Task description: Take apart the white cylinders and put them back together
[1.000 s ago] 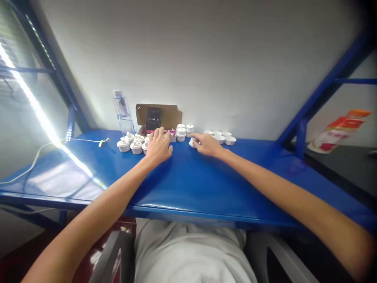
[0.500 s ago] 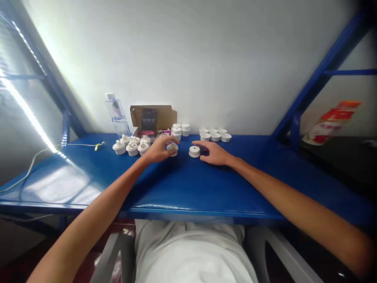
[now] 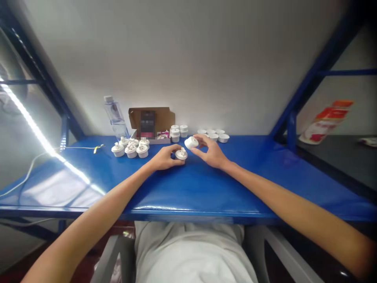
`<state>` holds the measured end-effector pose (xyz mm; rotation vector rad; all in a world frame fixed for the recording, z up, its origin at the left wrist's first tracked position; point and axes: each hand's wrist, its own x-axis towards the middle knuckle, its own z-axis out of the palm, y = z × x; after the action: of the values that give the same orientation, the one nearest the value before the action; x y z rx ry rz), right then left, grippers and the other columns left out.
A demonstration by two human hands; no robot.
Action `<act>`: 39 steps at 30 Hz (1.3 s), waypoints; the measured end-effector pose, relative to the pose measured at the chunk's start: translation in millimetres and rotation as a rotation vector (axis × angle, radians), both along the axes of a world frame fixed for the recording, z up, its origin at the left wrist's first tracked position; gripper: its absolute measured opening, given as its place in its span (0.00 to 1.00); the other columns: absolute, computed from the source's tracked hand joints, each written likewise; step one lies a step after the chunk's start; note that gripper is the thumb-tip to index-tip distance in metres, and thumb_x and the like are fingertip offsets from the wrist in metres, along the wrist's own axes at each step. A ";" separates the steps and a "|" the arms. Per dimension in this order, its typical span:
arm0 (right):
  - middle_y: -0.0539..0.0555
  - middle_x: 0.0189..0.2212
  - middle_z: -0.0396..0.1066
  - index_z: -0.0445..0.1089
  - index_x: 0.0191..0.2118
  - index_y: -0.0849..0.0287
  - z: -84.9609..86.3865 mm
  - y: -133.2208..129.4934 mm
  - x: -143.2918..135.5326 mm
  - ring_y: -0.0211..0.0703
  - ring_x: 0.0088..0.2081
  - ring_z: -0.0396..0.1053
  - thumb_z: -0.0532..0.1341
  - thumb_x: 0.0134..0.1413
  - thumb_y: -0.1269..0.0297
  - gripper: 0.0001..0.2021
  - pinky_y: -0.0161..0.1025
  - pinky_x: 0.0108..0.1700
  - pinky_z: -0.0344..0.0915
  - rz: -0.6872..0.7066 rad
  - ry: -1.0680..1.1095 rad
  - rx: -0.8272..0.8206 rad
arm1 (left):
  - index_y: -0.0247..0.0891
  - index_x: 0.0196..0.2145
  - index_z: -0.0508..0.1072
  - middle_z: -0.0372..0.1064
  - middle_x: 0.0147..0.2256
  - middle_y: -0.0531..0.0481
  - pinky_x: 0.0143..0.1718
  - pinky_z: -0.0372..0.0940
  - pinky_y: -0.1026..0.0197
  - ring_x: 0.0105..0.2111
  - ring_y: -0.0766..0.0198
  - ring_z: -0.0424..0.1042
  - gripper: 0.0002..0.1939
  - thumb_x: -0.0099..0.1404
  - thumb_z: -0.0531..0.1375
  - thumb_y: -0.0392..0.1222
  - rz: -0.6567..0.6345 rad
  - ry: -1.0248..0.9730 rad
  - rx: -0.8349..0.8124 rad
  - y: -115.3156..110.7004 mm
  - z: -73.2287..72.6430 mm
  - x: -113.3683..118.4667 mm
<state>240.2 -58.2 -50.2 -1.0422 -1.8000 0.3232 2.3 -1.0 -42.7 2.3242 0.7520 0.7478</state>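
My left hand (image 3: pixel 165 158) grips a white round plastic fitting (image 3: pixel 181 154) by its left side, thumb and fingers on its rim. The fitting is upright, with a small knob on top, at or just above the table. My right hand (image 3: pixel 212 152) pinches a white round cap (image 3: pixel 191 142) between thumb and fingers. That cap is tilted and raised off the table, a little right of and behind the fitting, apart from it. Left of my left hand stand several similar white knobbed fittings (image 3: pixel 131 150) in a group.
At the back are stacked white caps (image 3: pixel 175 135), several white cups (image 3: pixel 223 138), an open cardboard box (image 3: pixel 165 116) with a dark phone-like object (image 3: pixel 147 124), and a clear bottle (image 3: pixel 115 116). A cable (image 3: pixel 79 147) lies on the blue table (image 3: pixel 188 192). An orange-and-white bottle (image 3: pixel 326 122) stands right.
My right hand has lifted and tilted the cap off the table. My left hand has brought the knobbed fitting right and slightly nearer to me.
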 end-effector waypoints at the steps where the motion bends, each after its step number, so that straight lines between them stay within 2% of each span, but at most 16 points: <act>1: 0.56 0.51 0.75 0.66 0.59 0.54 1.2 -2.0 -1.7 0.50 0.50 0.74 0.65 0.58 0.56 0.24 0.48 0.53 0.70 0.043 -0.015 -0.012 | 0.38 0.50 0.75 0.75 0.47 0.44 0.51 0.66 0.51 0.48 0.51 0.73 0.28 0.53 0.71 0.50 0.010 -0.001 -0.009 -2.5 1.1 1.8; 4: 0.54 0.48 0.76 0.67 0.58 0.52 3.3 -6.4 -5.4 0.49 0.47 0.75 0.65 0.58 0.58 0.23 0.48 0.53 0.70 0.195 -0.104 -0.109 | 0.37 0.54 0.70 0.76 0.45 0.44 0.46 0.68 0.52 0.44 0.53 0.75 0.35 0.49 0.73 0.45 0.052 -0.040 -0.118 -9.6 3.4 6.3; 7: 0.53 0.43 0.77 0.67 0.54 0.53 2.4 -6.5 -5.3 0.48 0.44 0.76 0.66 0.55 0.59 0.21 0.48 0.52 0.71 0.221 -0.062 -0.178 | 0.37 0.56 0.64 0.76 0.41 0.45 0.42 0.68 0.55 0.38 0.57 0.75 0.42 0.45 0.75 0.41 0.064 -0.128 -0.294 -13.5 6.3 6.7; 11: 0.52 0.42 0.77 0.65 0.51 0.53 -0.7 -4.5 -3.2 0.48 0.44 0.76 0.70 0.49 0.61 0.23 0.47 0.51 0.71 0.178 0.021 -0.149 | 0.37 0.46 0.66 0.75 0.36 0.50 0.40 0.67 0.58 0.36 0.60 0.75 0.32 0.47 0.75 0.42 0.035 -0.260 -0.405 -16.0 16.2 2.6; 14: 0.52 0.45 0.76 0.65 0.55 0.51 -0.9 -6.2 -4.2 0.48 0.46 0.76 0.69 0.49 0.62 0.26 0.47 0.51 0.72 0.193 0.049 -0.087 | 0.36 0.43 0.69 0.74 0.33 0.51 0.37 0.65 0.60 0.34 0.61 0.74 0.26 0.51 0.73 0.46 -0.004 -0.235 -0.463 -19.2 24.5 -0.4; 18: 0.52 0.47 0.76 0.69 0.54 0.50 2.7 -12.2 -6.3 0.48 0.46 0.75 0.68 0.51 0.63 0.24 0.47 0.52 0.71 0.202 0.025 -0.009 | 0.35 0.46 0.73 0.72 0.29 0.50 0.30 0.62 0.63 0.29 0.64 0.71 0.24 0.57 0.70 0.52 -0.002 -0.219 -0.535 -22.2 28.4 -1.1; 22: 0.53 0.46 0.77 0.72 0.51 0.52 5.4 -15.9 -10.8 0.50 0.45 0.76 0.72 0.47 0.58 0.23 0.49 0.53 0.71 0.155 0.057 -0.019 | 0.33 0.41 0.75 0.70 0.29 0.49 0.27 0.58 0.64 0.25 0.68 0.68 0.23 0.63 0.65 0.58 -0.056 -0.242 -0.598 -22.5 28.1 -1.3; 25: 0.54 0.34 0.79 0.72 0.45 0.55 3.3 -14.8 -18.1 0.49 0.34 0.78 0.70 0.51 0.47 0.22 0.45 0.39 0.74 0.149 0.249 -0.280 | 0.33 0.42 0.74 0.73 0.32 0.48 0.29 0.61 0.64 0.29 0.67 0.70 0.22 0.63 0.65 0.56 -0.097 -0.243 -0.567 -24.1 28.2 -2.3; 27: 0.54 0.27 0.77 0.71 0.39 0.58 1.0 -13.5 -22.2 0.48 0.27 0.77 0.65 0.55 0.41 0.22 0.41 0.29 0.71 0.134 0.366 -0.445 | 0.35 0.45 0.73 0.75 0.36 0.47 0.35 0.64 0.63 0.35 0.64 0.73 0.23 0.58 0.70 0.51 -0.127 -0.273 -0.506 -25.5 27.6 -2.5; 28: 0.54 0.26 0.77 0.71 0.38 0.58 0.2 -13.2 -23.3 0.47 0.26 0.76 0.63 0.56 0.40 0.23 0.40 0.27 0.70 0.132 0.392 -0.477 | 0.36 0.45 0.72 0.75 0.38 0.48 0.38 0.65 0.62 0.38 0.62 0.74 0.24 0.55 0.72 0.48 -0.135 -0.294 -0.483 -26.0 26.8 -2.3; 29: 0.55 0.27 0.77 0.71 0.39 0.58 -0.3 -13.3 -23.7 0.48 0.27 0.77 0.64 0.55 0.41 0.22 0.40 0.28 0.71 0.139 0.395 -0.466 | 0.37 0.46 0.71 0.76 0.39 0.48 0.39 0.66 0.62 0.39 0.61 0.74 0.26 0.53 0.74 0.47 -0.134 -0.312 -0.472 -26.0 25.9 -1.9; 31: 0.54 0.33 0.79 0.71 0.44 0.57 0.2 -15.0 -22.7 0.49 0.34 0.78 0.69 0.52 0.48 0.21 0.42 0.36 0.74 0.161 0.348 -0.344 | 0.37 0.45 0.71 0.76 0.37 0.48 0.38 0.66 0.62 0.37 0.61 0.75 0.25 0.54 0.73 0.48 -0.098 -0.326 -0.482 -25.1 23.7 -1.1; 33: 0.54 0.41 0.78 0.71 0.46 0.55 2.2 -18.0 -20.8 0.49 0.42 0.78 0.72 0.48 0.53 0.21 0.46 0.46 0.74 0.163 0.237 -0.185 | 0.35 0.43 0.72 0.75 0.33 0.47 0.32 0.64 0.62 0.31 0.63 0.74 0.23 0.59 0.69 0.54 -0.049 -0.293 -0.521 -23.6 22.1 -0.3; 35: 0.54 0.44 0.77 0.71 0.46 0.53 4.5 -20.7 -19.9 0.50 0.46 0.76 0.73 0.45 0.56 0.22 0.47 0.52 0.72 0.153 0.137 -0.080 | 0.33 0.40 0.72 0.73 0.30 0.47 0.29 0.62 0.63 0.27 0.64 0.73 0.23 0.64 0.64 0.59 -0.024 -0.242 -0.559 -22.9 21.9 0.0; 37: 0.53 0.42 0.78 0.71 0.45 0.54 6.1 -21.9 -20.6 0.50 0.44 0.77 0.74 0.44 0.55 0.22 0.46 0.50 0.73 0.149 0.143 -0.103 | 0.33 0.41 0.72 0.74 0.31 0.46 0.31 0.63 0.62 0.29 0.63 0.74 0.23 0.64 0.64 0.58 -0.046 -0.226 -0.557 -23.8 22.8 0.3; 39: 0.53 0.33 0.79 0.70 0.42 0.56 6.4 -21.2 -22.4 0.47 0.35 0.78 0.72 0.48 0.49 0.21 0.42 0.39 0.75 0.137 0.256 -0.266 | 0.34 0.44 0.71 0.75 0.36 0.45 0.37 0.66 0.61 0.35 0.60 0.75 0.24 0.58 0.70 0.53 -0.099 -0.267 -0.497 -25.6 23.7 0.9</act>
<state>217.7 -79.4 -43.7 -1.0083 -1.6271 0.7631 3.1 -26.7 -19.0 1.7610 0.6143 0.7131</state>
